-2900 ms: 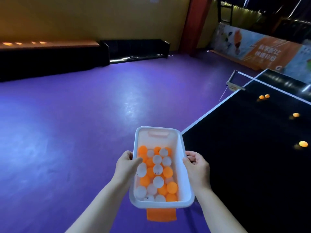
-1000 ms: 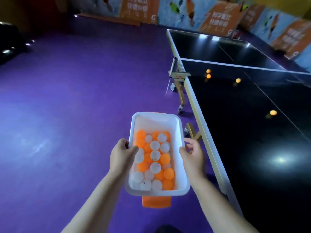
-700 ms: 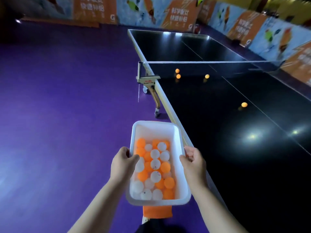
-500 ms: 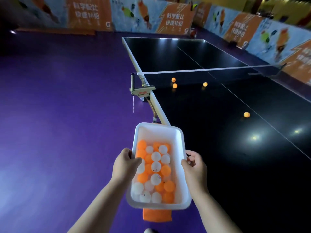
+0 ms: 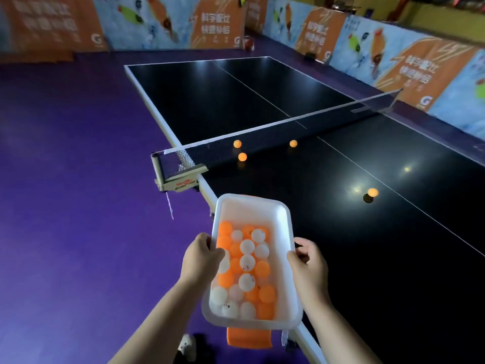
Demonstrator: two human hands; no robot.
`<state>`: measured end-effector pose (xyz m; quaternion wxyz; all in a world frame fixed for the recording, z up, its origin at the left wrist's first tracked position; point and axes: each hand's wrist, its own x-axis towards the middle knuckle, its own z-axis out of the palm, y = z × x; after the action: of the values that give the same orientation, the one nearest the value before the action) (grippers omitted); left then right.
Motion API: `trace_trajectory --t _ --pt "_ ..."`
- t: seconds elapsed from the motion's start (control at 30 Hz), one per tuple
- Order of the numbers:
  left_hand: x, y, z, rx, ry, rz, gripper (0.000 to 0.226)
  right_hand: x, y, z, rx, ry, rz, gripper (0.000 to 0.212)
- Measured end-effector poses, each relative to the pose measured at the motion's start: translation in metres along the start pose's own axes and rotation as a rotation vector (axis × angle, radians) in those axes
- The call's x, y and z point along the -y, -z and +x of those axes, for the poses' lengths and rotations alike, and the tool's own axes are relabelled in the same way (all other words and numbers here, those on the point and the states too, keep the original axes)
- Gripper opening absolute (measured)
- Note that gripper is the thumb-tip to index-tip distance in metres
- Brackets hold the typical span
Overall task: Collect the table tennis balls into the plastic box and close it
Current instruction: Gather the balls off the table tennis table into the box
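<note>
I hold a white plastic box [image 5: 251, 209] by its long sides over the near left edge of the table. My left hand [image 5: 200, 258] grips the left rim, my right hand [image 5: 308, 266] the right rim. Several orange and white balls [image 5: 245, 271] fill the box. An orange lid [image 5: 249, 340] hangs under its near end. On the black table [image 5: 328, 245] lie loose orange balls: two close to the net [image 5: 237, 143] [image 5: 242, 157], one further right by the net [image 5: 293, 143], one on the right [image 5: 372, 192].
The net [image 5: 275, 130] crosses the table, clamped at a post [image 5: 178, 177] on the left edge. Purple floor [image 5: 78, 206] spreads to the left. Orange and blue banners [image 5: 393, 53] line the far sides. A shoe [image 5: 187, 348] shows at the bottom.
My view has swung right and closer to the table, from the open floor to the net. The box has come over the table's edge. Both hands keep the same grip.
</note>
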<state>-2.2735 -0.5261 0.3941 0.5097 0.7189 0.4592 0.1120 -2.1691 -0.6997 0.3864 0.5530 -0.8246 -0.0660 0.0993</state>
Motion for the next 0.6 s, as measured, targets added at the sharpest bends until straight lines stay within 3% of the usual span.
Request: trace_trajectory --t 0.3,0.47,0.6 --pt "-0.063 -0.018 0.156 0.249 -0.181 0.190 0.008 0.030 -0.049 0.088 -0.244 -0.122 -0.012 0.025" --pt "-0.079 -0.066 0.182 0.446 -0.144 0.153 0.009 0.018 -0.029 0.122 -0.426 -0.192 -0.073 0.021" --pt "-0.094 -0.102 0.199 0.510 -0.115 0.144 0.012 0.002 -0.017 0.158 -0.491 -0.247 -0.082 0.019"
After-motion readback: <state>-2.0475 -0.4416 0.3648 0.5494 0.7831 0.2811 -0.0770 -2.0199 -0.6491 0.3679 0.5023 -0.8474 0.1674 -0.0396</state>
